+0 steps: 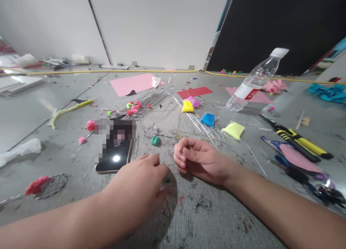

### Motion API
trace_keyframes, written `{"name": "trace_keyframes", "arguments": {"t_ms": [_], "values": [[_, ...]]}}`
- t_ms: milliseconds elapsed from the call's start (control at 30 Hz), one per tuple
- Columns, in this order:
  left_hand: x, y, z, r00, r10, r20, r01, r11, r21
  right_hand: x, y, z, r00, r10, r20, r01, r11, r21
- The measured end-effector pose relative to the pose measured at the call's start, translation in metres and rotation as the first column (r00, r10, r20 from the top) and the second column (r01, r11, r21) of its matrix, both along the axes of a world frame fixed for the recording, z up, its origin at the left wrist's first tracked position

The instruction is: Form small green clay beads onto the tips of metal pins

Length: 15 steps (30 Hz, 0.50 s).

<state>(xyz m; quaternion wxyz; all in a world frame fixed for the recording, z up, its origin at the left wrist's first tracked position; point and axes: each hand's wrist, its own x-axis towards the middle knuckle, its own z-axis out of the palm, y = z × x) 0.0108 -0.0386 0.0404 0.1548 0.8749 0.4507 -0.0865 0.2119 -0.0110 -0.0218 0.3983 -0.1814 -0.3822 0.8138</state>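
So the little green lump [155,140] is sitting on the table [208,223], just past the gap between both hands, next to some thin twisted wire [156,132]. Left hand [147,178] is palm down with fingers bent, a dark green bit showing by its thumb, can't tell if it's gripped. Right hand [198,158] has a narrow grip, thumb against curled fingers, and whether anything's pinched there I can't tell. Looks like close fingertip handwork to me; picking up the lump would call for a light pinch.
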Motion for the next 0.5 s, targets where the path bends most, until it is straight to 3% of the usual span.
{"name": "trace_keyframes", "arguments": {"t_ms": [233, 333, 433, 500], "values": [[-0.003, 0.000, -0.014, 0.991, -0.106, 0.086, 0.095, 0.988, 0.124, 0.003, 0.001, -0.005, 1.000, -0.015, 0.010, 0.014, 0.998, 0.054], [-0.004, 0.002, -0.007, 0.973, -0.130, 0.189, 0.112, 0.989, 0.101, 0.003, 0.001, -0.005, 1.000, -0.018, 0.015, 0.018, 0.998, 0.055], [-0.004, 0.003, 0.011, 0.861, -0.180, 0.475, 0.191, 0.981, 0.024, 0.005, 0.001, -0.004, 1.000, -0.019, 0.018, 0.019, 0.999, 0.036], [-0.004, 0.004, 0.021, 0.772, -0.127, 0.622, 0.254, 0.960, -0.119, 0.005, 0.001, -0.003, 1.000, -0.015, 0.018, 0.015, 1.000, 0.021]]}}
